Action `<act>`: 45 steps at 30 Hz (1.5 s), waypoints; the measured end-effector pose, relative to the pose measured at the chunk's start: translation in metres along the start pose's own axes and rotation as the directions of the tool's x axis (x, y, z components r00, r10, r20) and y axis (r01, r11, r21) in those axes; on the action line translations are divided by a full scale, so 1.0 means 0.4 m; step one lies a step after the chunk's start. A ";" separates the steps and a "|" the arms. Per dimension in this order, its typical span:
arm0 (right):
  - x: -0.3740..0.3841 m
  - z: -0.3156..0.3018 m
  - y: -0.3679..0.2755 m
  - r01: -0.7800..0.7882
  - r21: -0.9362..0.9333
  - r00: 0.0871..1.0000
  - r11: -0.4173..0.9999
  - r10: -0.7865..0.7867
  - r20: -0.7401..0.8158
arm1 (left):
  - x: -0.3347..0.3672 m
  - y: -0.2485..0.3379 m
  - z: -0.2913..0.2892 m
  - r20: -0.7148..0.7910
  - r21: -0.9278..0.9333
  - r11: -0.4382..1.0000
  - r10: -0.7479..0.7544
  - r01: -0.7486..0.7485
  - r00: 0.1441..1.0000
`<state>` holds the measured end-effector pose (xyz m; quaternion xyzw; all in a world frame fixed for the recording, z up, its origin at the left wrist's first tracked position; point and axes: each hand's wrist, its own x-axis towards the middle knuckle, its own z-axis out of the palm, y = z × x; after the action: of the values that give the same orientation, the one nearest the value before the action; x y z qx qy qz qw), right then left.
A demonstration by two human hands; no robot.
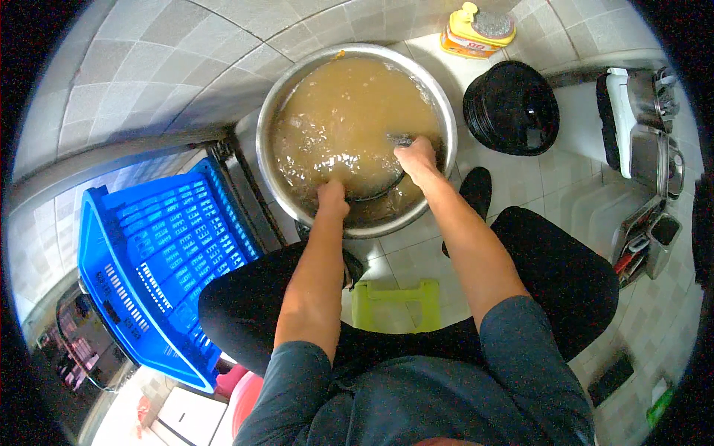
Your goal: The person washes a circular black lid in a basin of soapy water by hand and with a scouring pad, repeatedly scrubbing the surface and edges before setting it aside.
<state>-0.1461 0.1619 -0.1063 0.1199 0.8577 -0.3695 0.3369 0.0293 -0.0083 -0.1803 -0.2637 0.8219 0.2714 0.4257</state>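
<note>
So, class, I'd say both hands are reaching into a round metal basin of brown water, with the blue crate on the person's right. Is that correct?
Not quite: the blue crate is on the person's left, as the head view shows. Both hands do reach into the round metal basin of brown water.

Got a big blue plastic crate with slotted walls parked over on the left, near some grey-and-white checkered wall tiles. Also spotting a rounded pink tub, partly hidden, just past the crate's lower corner. Can see a lime-green plastic stool on pale square floor tiles. Way off right, seeing rectangular silvery metal pans, plus a flat dark rectangular thing lower down, too murky to identify.
</note>
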 end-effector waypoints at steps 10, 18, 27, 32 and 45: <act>-0.078 -0.066 -0.104 0.228 -0.233 0.967 0.946 -0.249 -0.063 | -0.140 0.261 0.002 -0.580 -0.130 0.987 0.001 -0.094 0.814; -0.197 -0.102 -0.264 0.377 -0.343 0.921 0.860 -0.389 0.037 | -0.241 0.315 -0.025 -0.697 -0.154 0.916 0.165 -0.370 0.698; -0.072 -0.105 -0.234 0.077 0.610 0.961 0.789 -0.222 0.166 | -0.266 0.317 -0.131 -0.847 -0.320 0.863 -0.076 -0.391 0.526; -0.052 -0.075 -0.170 -0.129 0.638 0.896 0.759 -0.186 0.403 | -0.278 0.315 -0.178 -0.821 -0.355 0.857 -0.095 -0.373 0.563; -0.060 -0.025 -0.202 -0.074 0.603 0.910 0.794 -0.194 0.366 | -0.235 0.225 -0.222 -0.678 -0.734 0.359 -0.340 -0.577 0.651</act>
<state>-0.1698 0.1137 -0.0408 0.1129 0.6075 -0.6512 0.4406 -0.0331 0.0152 -0.0375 -0.4701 0.6322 0.5819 -0.2019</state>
